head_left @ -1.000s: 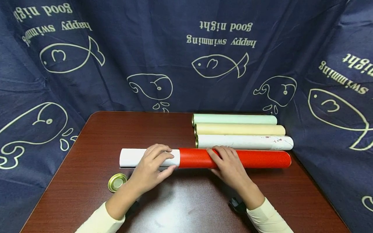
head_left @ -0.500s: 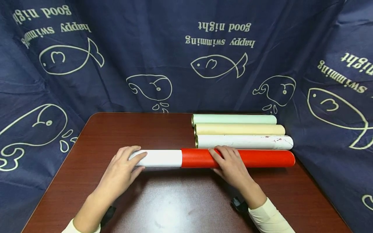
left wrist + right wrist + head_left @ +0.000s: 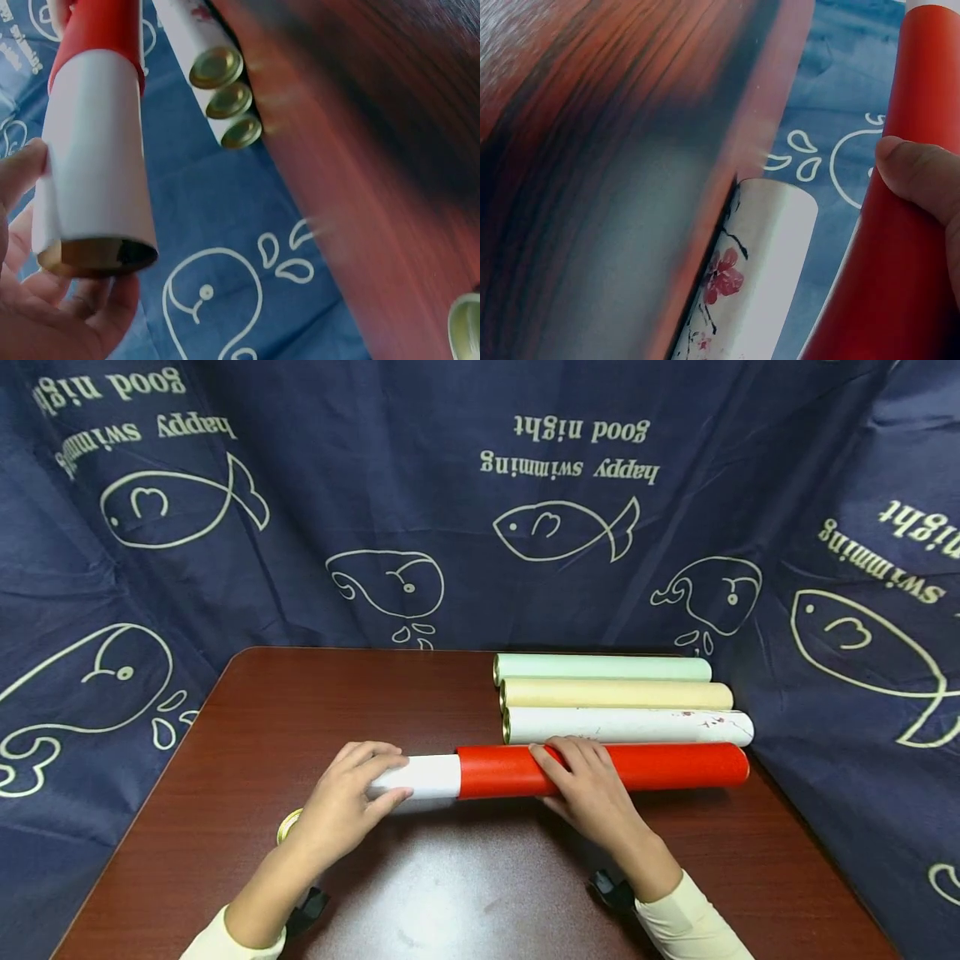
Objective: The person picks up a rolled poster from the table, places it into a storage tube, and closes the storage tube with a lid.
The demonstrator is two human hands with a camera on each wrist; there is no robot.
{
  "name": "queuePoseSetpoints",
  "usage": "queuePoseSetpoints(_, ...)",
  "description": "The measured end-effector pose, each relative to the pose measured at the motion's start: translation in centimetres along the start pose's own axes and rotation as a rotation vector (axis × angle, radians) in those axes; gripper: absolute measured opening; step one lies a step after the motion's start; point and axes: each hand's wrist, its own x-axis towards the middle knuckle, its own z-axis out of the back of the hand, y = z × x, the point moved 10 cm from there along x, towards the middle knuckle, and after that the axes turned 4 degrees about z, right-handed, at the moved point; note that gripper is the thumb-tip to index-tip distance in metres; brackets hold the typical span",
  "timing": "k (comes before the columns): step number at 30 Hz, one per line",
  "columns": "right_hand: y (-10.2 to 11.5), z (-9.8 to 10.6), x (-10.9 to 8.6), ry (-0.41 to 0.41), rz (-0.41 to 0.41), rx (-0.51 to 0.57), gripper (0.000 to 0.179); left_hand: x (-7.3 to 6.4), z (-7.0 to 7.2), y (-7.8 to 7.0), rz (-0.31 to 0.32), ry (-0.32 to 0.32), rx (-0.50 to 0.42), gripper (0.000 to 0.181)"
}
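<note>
My left hand point(image 3: 348, 802) grips a white paper tube point(image 3: 423, 776) close to its open, hollow end, thumb on one side and fingers on the other. The tube's other end sits inside a longer red tube point(image 3: 675, 766). My right hand point(image 3: 588, 789) holds the red tube around its middle. In the left wrist view the white tube point(image 3: 97, 142) sticks out of the red tube point(image 3: 101, 26), and its dark opening faces the camera. A round gold lid point(image 3: 287, 825) lies on the table, partly hidden behind my left forearm.
Three capped tubes lie side by side at the back right: pale green point(image 3: 600, 667), cream point(image 3: 615, 693), and white with a floral print point(image 3: 630, 725). Dark blue printed cloth point(image 3: 420, 460) surrounds the back and sides of the brown table point(image 3: 337, 693).
My left hand first shifted left to the white tube's outer end, then came back right with it. Less white tube shows outside the red one. My right hand keeps its hold.
</note>
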Motion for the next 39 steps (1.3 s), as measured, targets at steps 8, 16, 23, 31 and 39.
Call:
queuePoseSetpoints(8,-0.2,-0.2,-0.1,0.019,-0.017,0.01,0.071,0.7,-1.3,0.8,0.071,0.001,-0.234,0.039)
queuePoseSetpoints(16,-0.2,0.4,0.2,-0.003,-0.022,0.023,0.074,1.0,-3.1,1.1,0.101,-0.001,-0.493,0.037)
queuePoseSetpoints(23,-0.2,0.8,0.3,-0.025,-0.018,0.033,0.073,1.3,-4.4,0.8,0.098,0.015,-0.525,0.037)
queuePoseSetpoints(31,-0.1,0.7,0.3,-0.023,-0.022,0.031,0.073,1.1,-6.2,-0.1,0.115,0.152,-0.527,0.049)
queuePoseSetpoints(39,-0.1,0.7,0.3,-0.041,-0.025,0.042,0.072,1.1,-5.9,-0.4,0.059,0.204,-0.523,0.053)
